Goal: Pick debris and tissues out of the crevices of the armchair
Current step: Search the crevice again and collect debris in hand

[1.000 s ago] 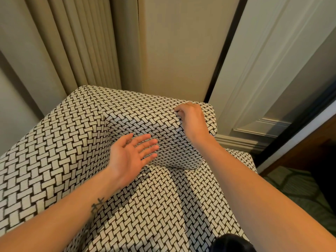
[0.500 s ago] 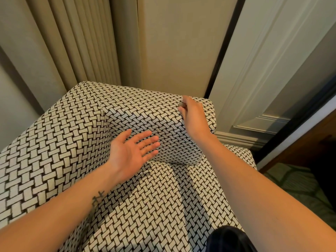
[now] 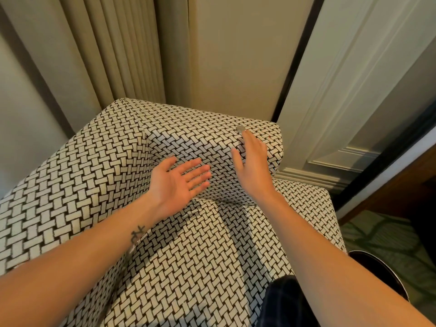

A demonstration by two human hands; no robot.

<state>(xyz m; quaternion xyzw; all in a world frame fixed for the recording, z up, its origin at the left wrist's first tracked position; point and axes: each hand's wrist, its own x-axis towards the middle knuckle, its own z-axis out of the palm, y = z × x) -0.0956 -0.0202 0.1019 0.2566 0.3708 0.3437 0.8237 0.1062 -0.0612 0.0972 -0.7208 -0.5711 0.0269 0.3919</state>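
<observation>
Warm, soft, fairly even light, moderately bright. Faint shadows of my forearms streak the armchair (image 3: 200, 256) just below my left hand (image 3: 179, 182) and right hand (image 3: 251, 166). Both hands look sharp. Far to the right of my right hand, straight lines bow with wide-angle distortion.

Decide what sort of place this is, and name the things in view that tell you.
Probably a hotel room or a living room: an upholstered armchair stands in a corner beside long pleated curtains, a panelled door and patterned green carpet.
</observation>
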